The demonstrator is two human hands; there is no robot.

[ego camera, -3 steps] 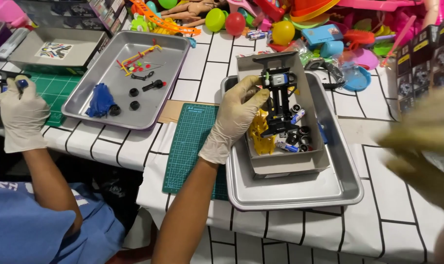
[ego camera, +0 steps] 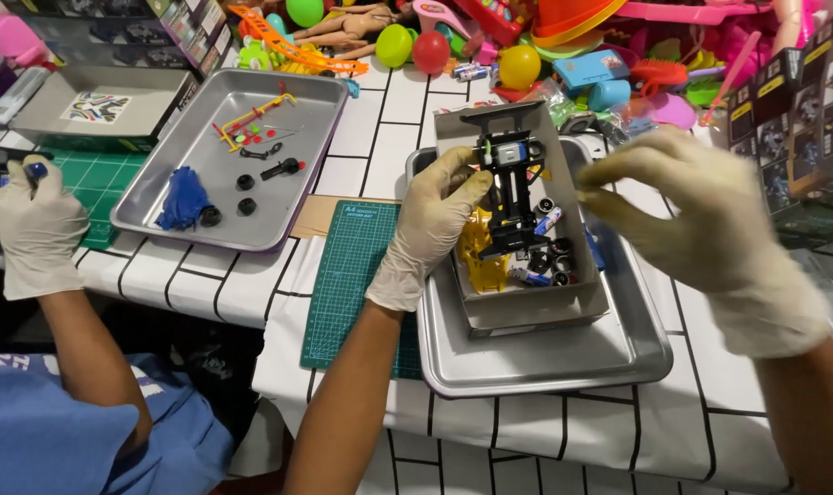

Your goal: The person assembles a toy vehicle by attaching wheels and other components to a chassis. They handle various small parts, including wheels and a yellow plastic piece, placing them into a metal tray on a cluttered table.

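A: Item one, largest: white bench (ego camera: 563, 440) with a black grid pattern. On it, a rectangular silver metal tray (ego camera: 545, 362) and beside it a green cutting mat (ego camera: 352, 275).

B: Inside the tray?

A: A grey cardboard box (ego camera: 526, 307), holding a black toy-car chassis (ego camera: 510, 197) upright, with yellow plastic parts (ego camera: 483, 257) and small batteries (ego camera: 532, 276) around its base.

B: Hands?

A: Left hand (ego camera: 432, 225), white glove, grip closed on the chassis's left side near the top. Right hand (ego camera: 687, 220), gloved, blurred, fingers loosely curled just right of the chassis; I cannot tell whether it holds anything.

B: Handling note?

A: My judgement: keep the left grip firm and the chassis steady over the box, so loose pieces drop inside it.

B: Elsewhere?

A: A second silver tray (ego camera: 187, 197) with small parts; another person's gloved hand (ego camera: 36, 229) at far left.
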